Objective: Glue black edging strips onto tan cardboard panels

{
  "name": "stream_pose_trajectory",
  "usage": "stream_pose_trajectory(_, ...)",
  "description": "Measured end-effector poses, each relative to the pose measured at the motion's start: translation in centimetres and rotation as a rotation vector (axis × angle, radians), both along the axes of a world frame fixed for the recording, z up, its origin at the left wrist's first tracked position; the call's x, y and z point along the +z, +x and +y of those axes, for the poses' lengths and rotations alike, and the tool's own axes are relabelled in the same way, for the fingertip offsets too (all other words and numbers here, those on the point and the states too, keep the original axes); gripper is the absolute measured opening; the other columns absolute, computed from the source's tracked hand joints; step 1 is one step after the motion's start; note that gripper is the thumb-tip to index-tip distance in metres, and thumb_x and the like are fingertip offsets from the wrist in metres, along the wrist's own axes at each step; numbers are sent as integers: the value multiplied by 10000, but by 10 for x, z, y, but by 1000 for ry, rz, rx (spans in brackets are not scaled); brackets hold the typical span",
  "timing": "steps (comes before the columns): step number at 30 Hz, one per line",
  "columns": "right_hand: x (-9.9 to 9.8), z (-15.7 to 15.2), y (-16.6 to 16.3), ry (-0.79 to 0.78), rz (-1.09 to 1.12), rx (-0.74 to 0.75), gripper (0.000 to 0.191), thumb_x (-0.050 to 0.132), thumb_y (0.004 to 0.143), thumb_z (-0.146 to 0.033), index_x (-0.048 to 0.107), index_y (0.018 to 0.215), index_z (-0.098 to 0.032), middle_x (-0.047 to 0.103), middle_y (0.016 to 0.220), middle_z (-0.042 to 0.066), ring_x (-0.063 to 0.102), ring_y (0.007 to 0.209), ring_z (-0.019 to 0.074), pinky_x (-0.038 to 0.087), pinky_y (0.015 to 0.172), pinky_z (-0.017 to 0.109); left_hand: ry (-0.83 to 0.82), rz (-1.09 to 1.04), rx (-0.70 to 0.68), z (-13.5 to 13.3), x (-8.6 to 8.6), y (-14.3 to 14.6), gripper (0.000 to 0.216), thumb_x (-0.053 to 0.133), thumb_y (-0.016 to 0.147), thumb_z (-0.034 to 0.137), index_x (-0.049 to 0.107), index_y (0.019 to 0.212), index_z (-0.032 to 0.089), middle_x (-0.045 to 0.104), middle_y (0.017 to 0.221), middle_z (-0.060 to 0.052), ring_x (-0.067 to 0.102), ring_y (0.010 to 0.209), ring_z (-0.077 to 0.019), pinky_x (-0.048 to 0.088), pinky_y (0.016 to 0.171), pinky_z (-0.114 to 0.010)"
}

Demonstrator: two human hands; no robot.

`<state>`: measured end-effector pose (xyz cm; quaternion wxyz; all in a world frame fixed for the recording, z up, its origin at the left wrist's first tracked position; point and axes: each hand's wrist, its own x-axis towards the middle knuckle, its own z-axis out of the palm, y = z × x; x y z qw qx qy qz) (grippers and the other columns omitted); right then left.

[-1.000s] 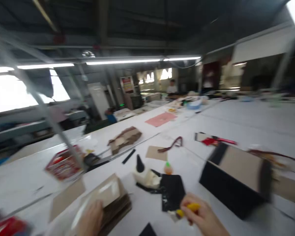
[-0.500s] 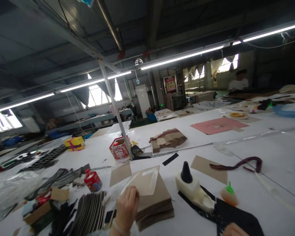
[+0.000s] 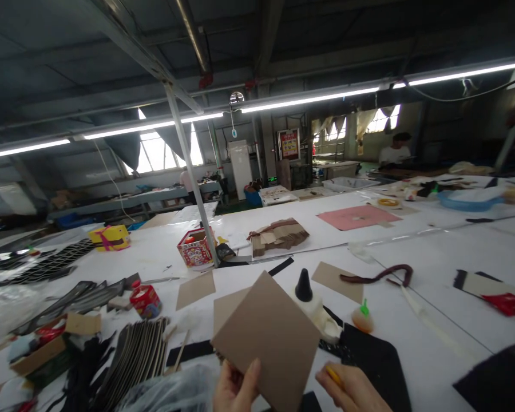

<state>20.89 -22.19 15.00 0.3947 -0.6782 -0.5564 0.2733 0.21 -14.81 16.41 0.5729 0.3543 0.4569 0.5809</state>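
Raised now: cardboard square (image 3: 266,337), plain brown, tilted | left hand (image 3: 236,392) grip pinches its edge | right hand (image 3: 352,390) holds yellow tool (image 3: 333,375)

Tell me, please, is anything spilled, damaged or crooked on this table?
Nothing looks spilled or broken. The brown card in the left hand is held cornerwise, and the heap of brown card pieces behind it lies untidy.

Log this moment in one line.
left hand: holds cardboard sheet above table | right hand: grips yellow object | glue bottle: behind sheet
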Motion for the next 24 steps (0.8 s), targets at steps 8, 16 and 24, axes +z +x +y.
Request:
stream_pose_trajectory(8, -35, -24, -16, -217, 358, -190, 335, 547, 687, -513, 495, 578, -201, 463, 440, -48, 308, 345, 73, 213, 361, 210, -344, -194, -7, -47, -24, 0, 590, 874, 426, 361, 624, 932, 190, 714, 786, -47, 682, 820, -269, 565, 685, -342)
stream_pose_trajectory(16, -41, -31, -18, -395, 668, -219, 457, 640, 562, -604, 382, 503, -231, 210, 308, -137, 114, 276, 18, 69, 298, 181, -334, -197, -5, -69, -31, 4, 647, 875, 422, 362, 597, 973, 172, 709, 869, -84, 674, 817, -259, 554, 617, -310)
stream_pose_trajectory(24, -41, -33, -10, -369, 816, -167, 523, 703, 583, -624, 369, 615, -222, 339, 429, -126, 134, 304, -4, 80, 296, 152, -124, -183, -113, -66, -16, 7, 431, 846, 508, 356, 645, 832, 157, 717, 823, -77, 658, 824, -218, 499, 785, -305)
